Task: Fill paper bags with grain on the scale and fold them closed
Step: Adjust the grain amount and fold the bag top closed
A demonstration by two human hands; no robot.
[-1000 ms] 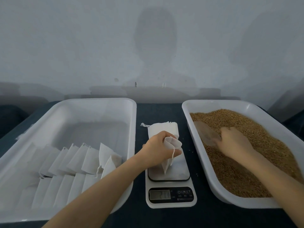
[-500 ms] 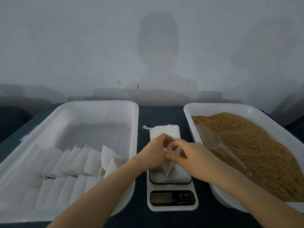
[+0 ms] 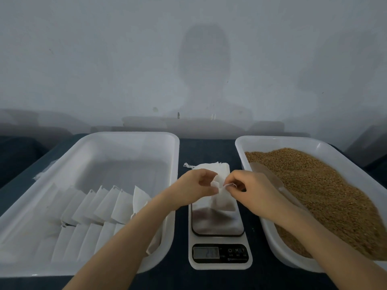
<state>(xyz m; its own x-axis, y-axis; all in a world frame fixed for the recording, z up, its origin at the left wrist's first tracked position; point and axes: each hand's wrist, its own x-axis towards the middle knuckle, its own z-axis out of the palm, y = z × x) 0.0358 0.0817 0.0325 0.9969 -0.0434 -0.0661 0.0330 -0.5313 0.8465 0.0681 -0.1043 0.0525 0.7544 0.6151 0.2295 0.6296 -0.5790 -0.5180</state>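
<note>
Head view: my left hand (image 3: 196, 185) and right hand (image 3: 251, 188) pinch the top of the paper bag (image 3: 223, 203). It rests on the scale (image 3: 217, 229), probably so I can fold it closed.

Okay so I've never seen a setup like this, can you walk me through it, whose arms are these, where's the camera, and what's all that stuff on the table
No machine here: the arms are a person's, and the one camera sits on their head, looking forward and down, so you see roughly what they see. On the dark table a small kitchen scale stands in the middle; its display is too blurred to read. Left of it, a white tray holds rows of white paper bags. Right of it, a second tray holds brown grain with a translucent scoop lying in it. A stack of empty bags lies behind the scale. Over the scale, the left hand and the right hand both pinch the top of one paper bag, probably to fold it shut.
</note>
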